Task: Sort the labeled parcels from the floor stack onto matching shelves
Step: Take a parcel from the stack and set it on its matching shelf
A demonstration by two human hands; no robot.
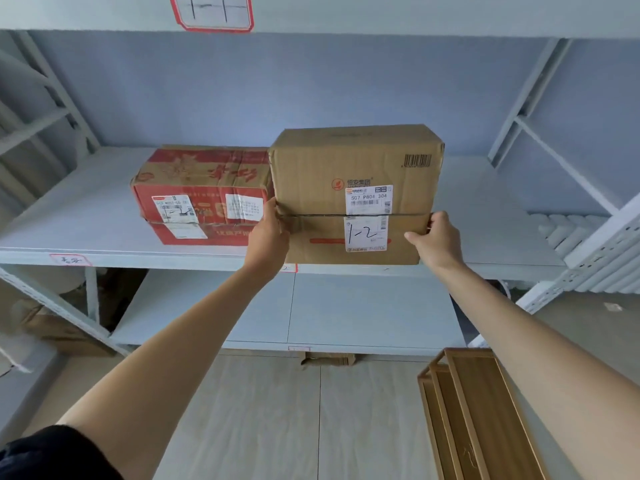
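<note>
A brown cardboard parcel [356, 188] with a white label marked "1-2" stands at the front edge of the middle shelf [69, 233]. My left hand [268, 239] grips its lower left corner. My right hand [434, 242] holds its lower right edge, fingers curled round the side. Touching the brown parcel's left side, a red printed parcel [201, 192] with white labels lies on the same shelf. A red-bordered tag reading "1-1" [212, 12] is stuck on the beam of the shelf above.
The lower shelf [346, 313] is bare grey board. Long wooden-coloured flat boxes [478, 417] stand on the floor at the lower right. Cardboard boxes [59, 330] sit under the rack at left. White radiator pipes [585, 251] run along the right. Slanted rack braces stand at both sides.
</note>
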